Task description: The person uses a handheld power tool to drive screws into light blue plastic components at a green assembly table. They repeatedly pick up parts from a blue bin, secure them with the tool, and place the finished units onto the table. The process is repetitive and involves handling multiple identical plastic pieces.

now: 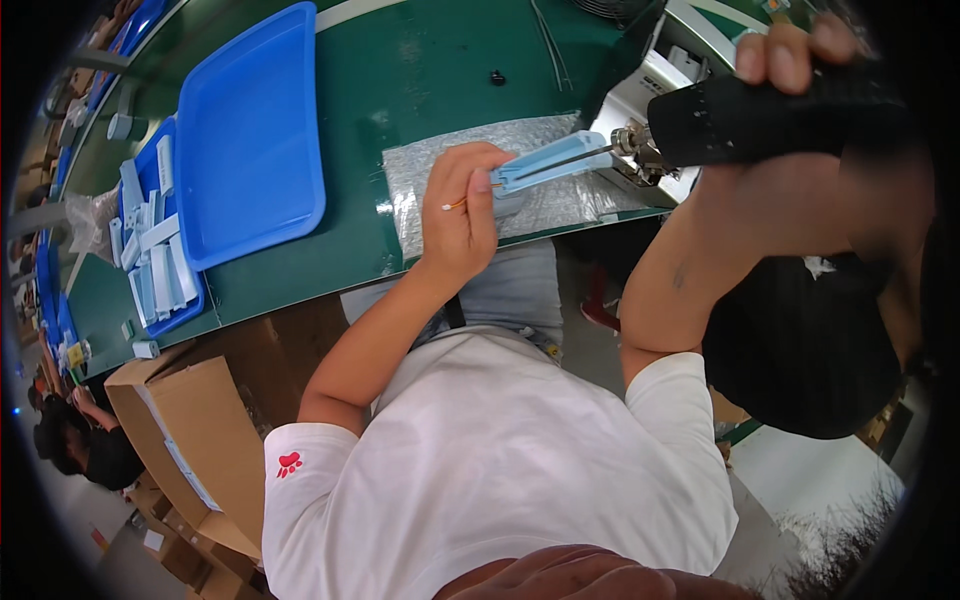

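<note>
My left hand [460, 212] grips a light blue plastic housing [565, 153], long and trough-shaped, over the near edge of the bench. A thin wire with a small white connector [447, 207] sticks out by the thumb. At the right, my right hand [787, 62] is wrapped round a black electric screwdriver [740, 122], held almost level. Its long thin bit [570, 160] points left and reaches along the inside of the housing to the end near my left fingers. Whether a screw sits at the tip cannot be made out.
A blue tray [308, 130] overlaps another tray [196, 312] of light blue plastic parts [160, 255]. Bubble wrap [410, 165] lies under my hands. A silver machine [655, 85] stands behind the screwdriver. A small black piece [497, 77] lies farther back. A cardboard box [205, 420] is below left.
</note>
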The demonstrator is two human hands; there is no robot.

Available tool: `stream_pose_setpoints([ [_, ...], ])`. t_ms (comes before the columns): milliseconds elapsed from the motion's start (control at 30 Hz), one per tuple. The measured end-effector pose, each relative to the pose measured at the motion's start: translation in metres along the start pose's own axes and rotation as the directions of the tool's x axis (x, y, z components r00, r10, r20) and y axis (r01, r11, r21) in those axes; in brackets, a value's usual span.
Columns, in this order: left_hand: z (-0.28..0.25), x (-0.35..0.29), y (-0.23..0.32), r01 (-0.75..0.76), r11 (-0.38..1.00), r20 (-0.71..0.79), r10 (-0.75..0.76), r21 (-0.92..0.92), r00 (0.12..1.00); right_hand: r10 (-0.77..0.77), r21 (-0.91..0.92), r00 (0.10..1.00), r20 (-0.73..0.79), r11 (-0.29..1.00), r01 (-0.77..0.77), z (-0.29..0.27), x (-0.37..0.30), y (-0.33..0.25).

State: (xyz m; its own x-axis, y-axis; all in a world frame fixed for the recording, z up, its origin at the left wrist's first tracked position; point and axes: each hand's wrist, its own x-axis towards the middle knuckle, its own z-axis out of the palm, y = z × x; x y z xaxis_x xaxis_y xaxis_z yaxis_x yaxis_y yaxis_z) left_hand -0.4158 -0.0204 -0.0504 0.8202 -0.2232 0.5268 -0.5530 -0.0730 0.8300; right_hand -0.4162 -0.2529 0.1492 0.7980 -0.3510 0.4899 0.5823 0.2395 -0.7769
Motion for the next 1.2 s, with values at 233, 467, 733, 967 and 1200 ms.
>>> stream_pose_setpoints([
  [233,-0.004,0.0,0.001,-0.017,1.0,0.012,0.017,0.022,1.0,-0.226,-0.156,0.971,-0.075,0.965,0.213,0.007,-0.006,0.033],
  [467,-0.004,0.001,0.001,-0.036,0.999,0.01,0.036,0.023,0.999,-0.214,-0.118,0.971,-0.112,0.973,0.201,0.009,-0.013,0.041],
  [733,-0.007,0.001,0.001,0.0,0.999,0.042,-0.001,0.039,0.999,-0.176,-0.002,0.983,-0.049,0.984,0.176,-0.002,-0.016,0.041],
  [967,-0.006,-0.001,-0.001,-0.04,0.997,0.051,0.036,0.07,0.998,-0.19,0.073,0.98,-0.065,0.978,0.194,-0.001,-0.028,0.041],
  [1200,-0.001,-0.002,0.001,-0.066,0.995,0.009,0.065,0.069,0.998,-0.076,0.061,0.994,-0.073,0.995,0.081,0.017,-0.045,0.044],
])
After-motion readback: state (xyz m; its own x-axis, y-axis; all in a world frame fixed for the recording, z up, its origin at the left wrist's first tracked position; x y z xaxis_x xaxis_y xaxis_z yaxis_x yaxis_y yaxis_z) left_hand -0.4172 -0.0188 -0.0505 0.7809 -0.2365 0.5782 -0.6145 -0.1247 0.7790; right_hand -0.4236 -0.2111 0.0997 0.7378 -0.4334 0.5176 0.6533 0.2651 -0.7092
